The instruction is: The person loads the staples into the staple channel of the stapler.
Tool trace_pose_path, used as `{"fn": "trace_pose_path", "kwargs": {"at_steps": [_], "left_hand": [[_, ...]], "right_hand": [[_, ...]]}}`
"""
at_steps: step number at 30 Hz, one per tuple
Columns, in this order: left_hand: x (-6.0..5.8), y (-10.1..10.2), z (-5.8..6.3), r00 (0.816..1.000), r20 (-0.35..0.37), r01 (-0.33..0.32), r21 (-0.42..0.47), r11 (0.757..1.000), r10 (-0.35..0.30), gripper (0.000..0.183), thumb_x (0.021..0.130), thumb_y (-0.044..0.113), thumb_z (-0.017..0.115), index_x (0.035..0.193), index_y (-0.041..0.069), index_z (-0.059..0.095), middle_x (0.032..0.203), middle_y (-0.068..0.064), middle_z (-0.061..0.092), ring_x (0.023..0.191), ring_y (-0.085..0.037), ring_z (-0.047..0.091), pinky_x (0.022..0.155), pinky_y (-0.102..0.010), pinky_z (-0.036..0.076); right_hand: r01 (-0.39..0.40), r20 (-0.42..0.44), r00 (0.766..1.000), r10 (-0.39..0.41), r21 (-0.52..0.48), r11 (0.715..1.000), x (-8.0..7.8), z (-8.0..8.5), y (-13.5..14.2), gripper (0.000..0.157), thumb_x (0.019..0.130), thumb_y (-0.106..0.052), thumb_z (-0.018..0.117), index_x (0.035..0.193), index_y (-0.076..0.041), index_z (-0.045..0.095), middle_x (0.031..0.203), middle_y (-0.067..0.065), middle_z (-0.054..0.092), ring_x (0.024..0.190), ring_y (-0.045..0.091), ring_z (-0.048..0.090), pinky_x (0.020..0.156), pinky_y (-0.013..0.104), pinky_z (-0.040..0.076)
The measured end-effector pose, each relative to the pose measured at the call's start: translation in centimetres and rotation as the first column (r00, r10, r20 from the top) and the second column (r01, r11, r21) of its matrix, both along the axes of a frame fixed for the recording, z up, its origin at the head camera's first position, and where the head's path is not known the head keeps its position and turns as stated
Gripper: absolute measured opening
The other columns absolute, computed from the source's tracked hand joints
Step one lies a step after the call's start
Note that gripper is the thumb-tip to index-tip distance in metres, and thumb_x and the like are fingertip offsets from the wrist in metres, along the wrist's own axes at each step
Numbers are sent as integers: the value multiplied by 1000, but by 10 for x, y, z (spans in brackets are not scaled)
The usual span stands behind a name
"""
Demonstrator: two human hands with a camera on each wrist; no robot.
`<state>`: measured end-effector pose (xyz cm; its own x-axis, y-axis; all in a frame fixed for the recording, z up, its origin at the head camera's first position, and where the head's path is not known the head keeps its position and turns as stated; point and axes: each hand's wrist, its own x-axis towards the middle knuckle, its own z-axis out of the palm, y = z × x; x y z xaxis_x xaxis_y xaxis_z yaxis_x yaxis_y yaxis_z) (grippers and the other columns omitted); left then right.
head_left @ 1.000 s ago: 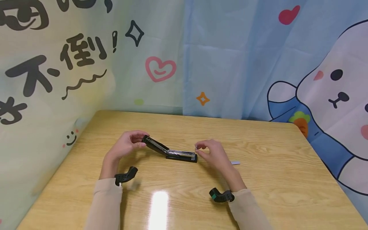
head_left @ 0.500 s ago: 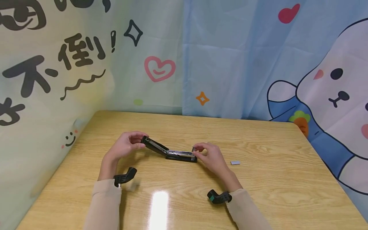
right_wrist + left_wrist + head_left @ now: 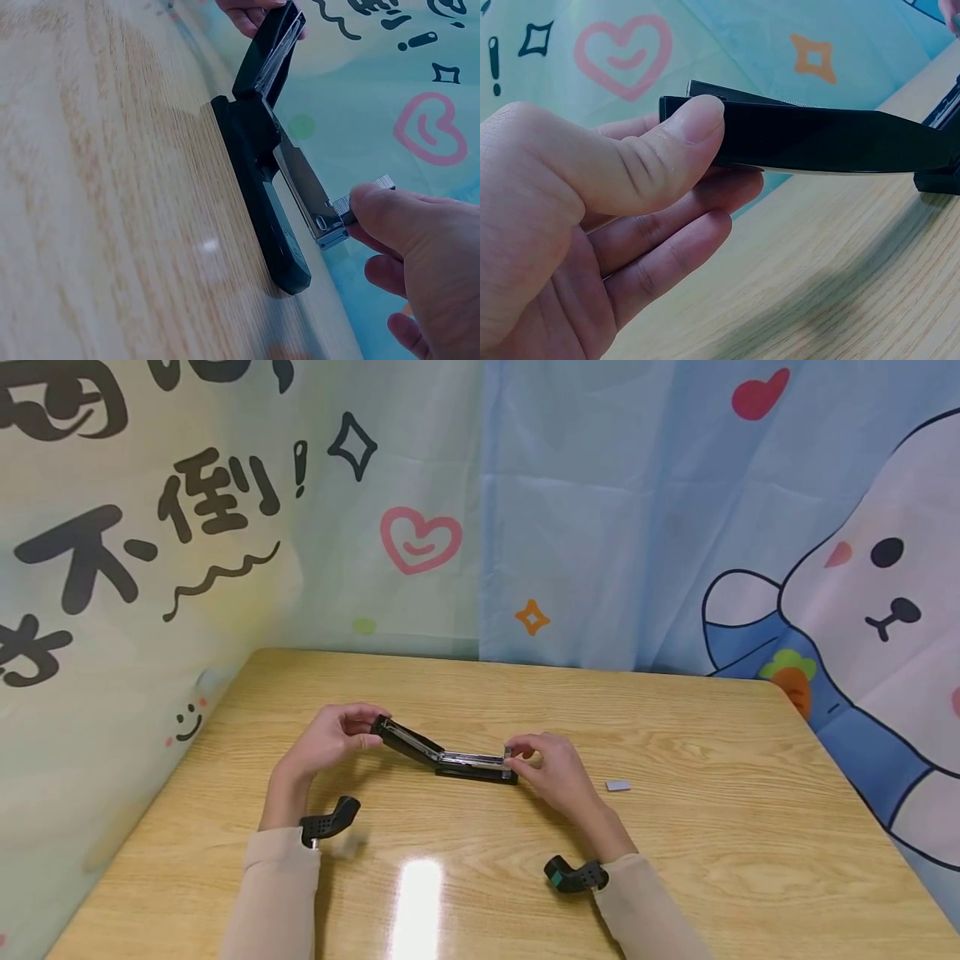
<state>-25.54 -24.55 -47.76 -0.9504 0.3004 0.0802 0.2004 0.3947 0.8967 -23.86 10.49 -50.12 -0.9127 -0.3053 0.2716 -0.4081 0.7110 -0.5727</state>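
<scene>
A black stapler [image 3: 472,768] lies swung wide open on the table, its metal magazine [image 3: 304,180] bared. My left hand [image 3: 330,743] pinches the end of the raised top arm [image 3: 817,139] between thumb and fingers. At the magazine's front end, my right hand [image 3: 551,768] pinches a short strip of staples [image 3: 385,182]. One end of that strip meets the magazine; whether it sits inside the channel I cannot tell. The right thumb [image 3: 375,214] covers the strip's middle.
A small pale grey strip [image 3: 618,785] lies on the wooden table [image 3: 750,827] to the right of my right hand. A printed curtain [image 3: 562,527] hangs behind the table's back edge.
My right hand has moved slightly left and down, bringing the staple strip from beside the stapler to the magazine's front end. The left hand keeps its hold on the raised arm.
</scene>
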Motion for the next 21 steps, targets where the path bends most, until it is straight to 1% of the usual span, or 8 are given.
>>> {"fn": "trace_pose_path", "kwargs": {"at_steps": [7, 11, 16, 21], "left_hand": [[1, 0, 0, 1000, 12, 17, 46, 999, -18, 36, 83, 5, 72, 117, -2, 62, 102, -17, 67, 86, -13, 65, 75, -23, 55], [1, 0, 2, 1000, 20, 15, 48, 999, -16, 36, 83, 4, 71, 117, -1, 62, 101, -16, 68, 85, -12, 65, 74, -23, 55], [2, 0, 3, 999, 33, 11, 41, 999, -13, 36, 83, 6, 71, 118, 1, 63, 101, -15, 67, 85, -12, 65, 74, -24, 55], [1, 0, 3, 999, 32, 12, 31, 999, -13, 36, 83, 7, 72, 118, 3, 63, 102, -15, 67, 86, -12, 65, 75, -24, 55]], "right_hand": [[-16, -29, 999, 17, 15, 1000, -1, 0, -1, 22, 85, -29, 71, 104, -18, 71, 89, -3, 67, 84, 15, 59, 79, 37, 47], [-19, -43, 999, 20, 21, 1000, -1, 0, -1, 22, 85, -29, 71, 104, -18, 71, 89, -3, 68, 85, 15, 59, 82, 39, 47], [-30, -71, 997, 32, 36, 999, -2, 0, 0, 22, 85, -28, 72, 104, -17, 71, 90, -3, 69, 86, 16, 60, 93, 44, 44], [-27, -84, 996, 31, 48, 998, -2, 1, 1, 21, 85, -26, 72, 104, -17, 71, 90, -2, 69, 87, 17, 60, 95, 46, 42]]}}
